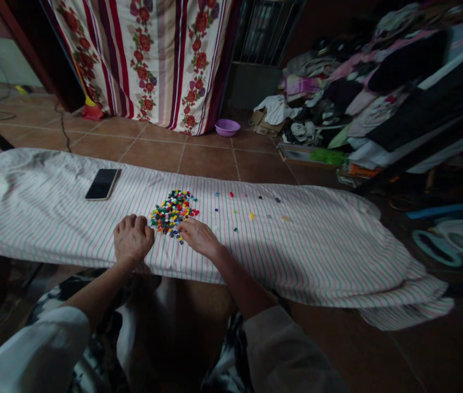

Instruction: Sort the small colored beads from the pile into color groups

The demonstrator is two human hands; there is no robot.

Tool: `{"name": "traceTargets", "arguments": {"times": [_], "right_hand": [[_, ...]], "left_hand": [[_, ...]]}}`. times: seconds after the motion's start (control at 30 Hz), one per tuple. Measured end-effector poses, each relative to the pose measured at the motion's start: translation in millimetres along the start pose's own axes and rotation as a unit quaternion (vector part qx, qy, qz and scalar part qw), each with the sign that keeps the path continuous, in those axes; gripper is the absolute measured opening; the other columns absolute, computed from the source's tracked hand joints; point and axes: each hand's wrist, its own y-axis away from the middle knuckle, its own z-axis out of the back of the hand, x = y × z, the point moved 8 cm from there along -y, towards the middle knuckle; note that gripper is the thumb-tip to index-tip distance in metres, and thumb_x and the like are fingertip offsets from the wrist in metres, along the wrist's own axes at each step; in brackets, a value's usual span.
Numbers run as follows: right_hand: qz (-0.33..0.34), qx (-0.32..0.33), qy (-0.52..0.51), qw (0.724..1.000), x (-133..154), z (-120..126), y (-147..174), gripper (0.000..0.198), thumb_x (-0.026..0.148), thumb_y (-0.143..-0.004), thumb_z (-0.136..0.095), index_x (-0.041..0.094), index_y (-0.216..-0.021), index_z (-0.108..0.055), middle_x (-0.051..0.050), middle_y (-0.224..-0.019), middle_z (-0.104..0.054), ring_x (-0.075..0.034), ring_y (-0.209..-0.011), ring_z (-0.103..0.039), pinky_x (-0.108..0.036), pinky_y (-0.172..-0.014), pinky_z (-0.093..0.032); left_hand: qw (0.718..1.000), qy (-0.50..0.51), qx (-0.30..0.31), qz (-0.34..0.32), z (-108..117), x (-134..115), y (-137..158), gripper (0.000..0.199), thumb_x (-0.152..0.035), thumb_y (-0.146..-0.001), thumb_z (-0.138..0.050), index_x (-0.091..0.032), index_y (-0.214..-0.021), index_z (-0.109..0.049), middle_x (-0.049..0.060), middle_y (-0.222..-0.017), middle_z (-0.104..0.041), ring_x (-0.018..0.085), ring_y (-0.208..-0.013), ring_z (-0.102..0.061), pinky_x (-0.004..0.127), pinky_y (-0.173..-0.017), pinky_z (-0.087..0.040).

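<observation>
A heap of small multicoloured pieces [173, 210], like tiny blocks or beads, lies on the striped cloth. My left hand [133, 238] rests on the cloth just left of the heap, its fingers curled in a loose fist. At the heap's lower right edge, my right hand [199, 236] has its fingers pinched together among the pieces; whatever is between the fingertips is hidden. Right of the heap, several single pieces and small groups lie apart, among them a red piece [232, 194], a yellow group [251, 216] and a dark green piece [235, 229].
A phone [102, 184] lies on the left part of the striped cloth [321, 251], which covers a long narrow surface. Beyond it are a floral curtain [166, 60], a purple basin [227, 127] on the tiled floor, and a large clothes pile [337, 93] at the right.
</observation>
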Motion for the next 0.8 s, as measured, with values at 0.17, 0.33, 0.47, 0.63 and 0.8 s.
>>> {"name": "traceTargets", "arguments": {"times": [0.17, 0.33, 0.47, 0.63, 0.8], "right_hand": [[0.002, -0.002, -0.006, 1.000, -0.4, 0.0, 0.2, 0.020, 0.013, -0.091, -0.052, 0.021, -0.104, -0.066, -0.004, -0.103, -0.061, -0.014, -0.095, -0.058, -0.025, -0.083, -0.044], [0.007, -0.004, -0.006, 1.000, 1.1, 1.1, 0.9, 0.020, 0.014, -0.091, -0.053, 0.022, -0.104, -0.067, -0.003, -0.102, -0.061, -0.014, -0.095, -0.058, -0.024, -0.083, -0.044], [0.011, -0.018, -0.017, 1.000, -2.0, 3.4, -0.6, 0.020, 0.016, -0.093, -0.053, 0.021, -0.105, -0.068, -0.004, -0.100, -0.062, -0.014, -0.094, -0.058, -0.024, -0.084, -0.044], [0.011, -0.054, -0.045, 0.997, -13.8, 7.9, -6.0, 0.024, 0.022, -0.098, -0.046, 0.020, -0.103, -0.069, -0.004, -0.097, -0.063, -0.014, -0.091, -0.058, -0.025, -0.083, -0.044], [-0.013, -0.079, -0.040, 0.996, -18.1, 9.2, -11.7, 0.024, 0.022, -0.097, -0.046, 0.021, -0.102, -0.069, -0.004, -0.099, -0.063, -0.015, -0.094, -0.058, -0.026, -0.085, -0.044]], "left_hand": [[1.000, 0.012, 0.007, 0.003, 0.1, 0.1, -0.1, 0.028, -0.029, -0.085, -0.044, -0.019, -0.101, -0.063, 0.013, -0.117, -0.059, 0.029, -0.111, -0.051, 0.043, -0.092, -0.038], [1.000, 0.028, 0.011, 0.004, 0.3, 0.3, 0.1, 0.029, -0.029, -0.085, -0.043, -0.018, -0.103, -0.064, 0.014, -0.115, -0.059, 0.030, -0.109, -0.050, 0.045, -0.092, -0.037], [1.000, 0.020, 0.006, 0.003, 0.7, 0.0, 0.3, 0.028, -0.029, -0.085, -0.043, -0.018, -0.102, -0.063, 0.014, -0.115, -0.059, 0.029, -0.109, -0.051, 0.044, -0.091, -0.037], [1.000, 0.005, 0.008, 0.002, 0.3, -0.8, 0.0, 0.029, -0.030, -0.085, -0.042, -0.019, -0.101, -0.063, 0.012, -0.114, -0.060, 0.028, -0.108, -0.051, 0.042, -0.090, -0.038], [1.000, 0.006, 0.008, 0.002, 2.5, -1.8, -0.4, 0.029, -0.030, -0.085, -0.041, -0.019, -0.101, -0.063, 0.012, -0.114, -0.060, 0.028, -0.109, -0.051, 0.041, -0.091, -0.038]]}}
